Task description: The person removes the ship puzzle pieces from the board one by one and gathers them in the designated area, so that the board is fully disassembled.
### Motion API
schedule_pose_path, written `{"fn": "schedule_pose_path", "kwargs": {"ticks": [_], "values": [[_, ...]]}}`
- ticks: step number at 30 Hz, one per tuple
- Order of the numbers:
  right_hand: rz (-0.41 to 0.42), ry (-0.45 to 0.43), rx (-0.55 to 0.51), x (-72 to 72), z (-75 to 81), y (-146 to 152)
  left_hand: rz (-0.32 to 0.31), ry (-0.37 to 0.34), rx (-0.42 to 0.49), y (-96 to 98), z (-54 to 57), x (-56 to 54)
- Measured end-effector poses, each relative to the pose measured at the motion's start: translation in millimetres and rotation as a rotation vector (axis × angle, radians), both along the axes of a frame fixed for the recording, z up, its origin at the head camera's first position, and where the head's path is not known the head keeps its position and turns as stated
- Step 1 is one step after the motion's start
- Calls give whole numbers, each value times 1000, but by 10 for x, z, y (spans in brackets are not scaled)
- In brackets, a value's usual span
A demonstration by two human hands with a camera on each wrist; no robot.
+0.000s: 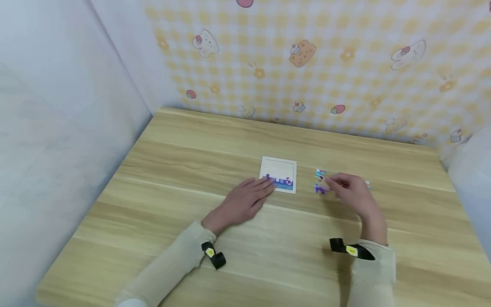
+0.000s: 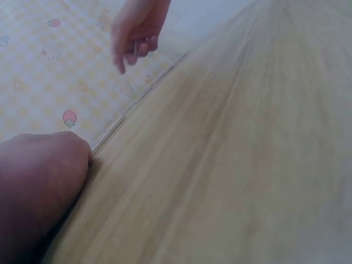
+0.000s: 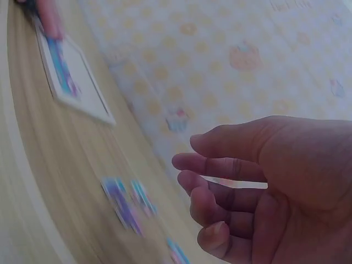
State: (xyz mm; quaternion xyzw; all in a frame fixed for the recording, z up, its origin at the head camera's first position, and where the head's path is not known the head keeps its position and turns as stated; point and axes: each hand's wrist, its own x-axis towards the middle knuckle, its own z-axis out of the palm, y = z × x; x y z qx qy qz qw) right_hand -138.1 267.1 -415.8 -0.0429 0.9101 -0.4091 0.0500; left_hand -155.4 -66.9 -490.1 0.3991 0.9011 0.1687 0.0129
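Observation:
A white puzzle frame (image 1: 278, 161) lies on the table, with a purple and blue strip of picture pieces (image 1: 284, 184) along its near side. My left hand (image 1: 243, 200) lies flat, its straight fingertips resting on the frame's near left corner and the strip. To the right, my right hand (image 1: 350, 192) hovers above loose puzzle pieces (image 1: 320, 189). Its fingers are loosely bent, and the right wrist view shows a gap between thumb (image 3: 220, 142) and index finger, with no piece seen there. Another loose piece (image 1: 368, 184) shows partly from behind this hand.
The wooden table (image 1: 184, 162) meets a yellow checked wall covering (image 1: 238, 55) at the back. A white wall (image 1: 69, 106) stands on the left. Black straps with small cameras (image 1: 212, 255) sit on both sleeves.

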Motion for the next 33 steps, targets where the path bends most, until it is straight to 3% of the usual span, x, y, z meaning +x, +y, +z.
{"fn": "schedule_pose_path", "kwargs": {"ticks": [7,14,23,33], "values": [[44,-29,-49,-119,-121,-458,50,-29,-1,-4,-101,113],[56,-12,-65,-224,-227,-799,91,-21,-5,-122,-103,199],[77,-30,-81,-353,-426,-1296,100,-8,46,-172,-72,207],[81,-9,-12,-394,-484,-1419,109,22,132,-208,-50,162]]}}
